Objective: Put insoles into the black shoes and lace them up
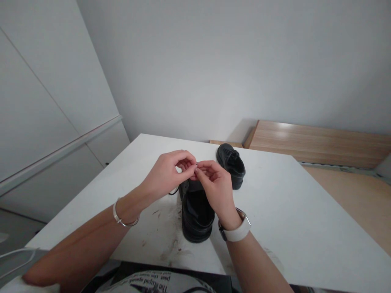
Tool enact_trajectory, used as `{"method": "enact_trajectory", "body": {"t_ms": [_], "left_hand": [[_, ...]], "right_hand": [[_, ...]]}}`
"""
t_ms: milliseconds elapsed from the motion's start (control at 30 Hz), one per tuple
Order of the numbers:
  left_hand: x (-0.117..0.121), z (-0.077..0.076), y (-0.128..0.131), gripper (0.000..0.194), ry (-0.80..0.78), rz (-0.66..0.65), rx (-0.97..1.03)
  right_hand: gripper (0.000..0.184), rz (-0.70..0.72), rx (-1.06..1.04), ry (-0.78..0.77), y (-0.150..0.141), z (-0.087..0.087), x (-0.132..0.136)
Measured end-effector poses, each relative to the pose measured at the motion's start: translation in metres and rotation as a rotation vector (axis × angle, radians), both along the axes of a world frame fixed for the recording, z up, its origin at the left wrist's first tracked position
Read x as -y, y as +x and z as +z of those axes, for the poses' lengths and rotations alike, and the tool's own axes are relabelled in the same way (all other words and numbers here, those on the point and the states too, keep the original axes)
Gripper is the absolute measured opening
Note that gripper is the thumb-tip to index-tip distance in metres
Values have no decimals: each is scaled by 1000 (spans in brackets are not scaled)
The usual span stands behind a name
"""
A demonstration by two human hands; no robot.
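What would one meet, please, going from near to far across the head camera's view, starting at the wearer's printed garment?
Printed garment → nearer black lace-up shoe → farther black lace-up shoe → pale grey wall.

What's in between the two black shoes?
In the head view, the right hand shows between the near shoe and the far shoe, above the white table.

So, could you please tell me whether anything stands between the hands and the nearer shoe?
Nothing visible stands in the way: the left hand and right hand meet over the front of the nearer shoe, partly hiding it. The other shoe sits beyond, off to the right.
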State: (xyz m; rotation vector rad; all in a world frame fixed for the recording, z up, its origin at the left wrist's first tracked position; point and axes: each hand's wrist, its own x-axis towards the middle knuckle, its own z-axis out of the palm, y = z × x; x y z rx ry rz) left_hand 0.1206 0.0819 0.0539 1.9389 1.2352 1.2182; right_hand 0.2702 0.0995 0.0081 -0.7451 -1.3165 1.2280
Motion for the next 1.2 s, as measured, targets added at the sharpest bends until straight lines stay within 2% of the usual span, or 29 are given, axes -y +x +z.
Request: {"method": "enact_trajectory", "body": {"t_ms": [133, 200, 267, 333, 400, 467, 600, 733, 833, 967, 1100, 1200], "left_hand": [[-9, -3, -7, 18, -97, -79, 88], [-24, -13, -14, 23, -76, -17, 57], [-42, -27, -22, 24, -39, 100, -91], [-59, -44, -29, 20, -68, 151, -307], [-70, -57, -32, 19, -119, 111, -432], [-74, -66, -32, 17, -146, 65, -458], [-73, -71, -30, 4, -155, 34, -432], [-76, -64, -29, 5, -129, 38, -361], [-80, -59, -26, 6, -139, 4, -243], [-76, -59, -17, 20, -223, -203, -26], [-59, -59, -15, 48, -272, -317, -29], [-45, -59, -19, 76, -287, -362, 5]], "right_hand": [[21, -47, 3, 56, 1, -1, 2], [22, -109, 48, 122, 3, 0, 3], [19, -159, 108, 189, 5, 2, 4], [14, -180, 161, 229, 6, 3, 5], [12, -188, 201, 247, 7, 4, 6], [12, -201, 237, 262, 7, 4, 6], [13, -227, 286, 294, 8, 2, 3], [11, -235, 327, 366, 8, 11, -2], [8, -239, 294, 444, 6, 38, -2], [9, -299, 157, 618, 0, 95, 9], [10, -392, 5, 757, -10, 151, 23], [9, -373, -76, 755, -18, 173, 18]]}}
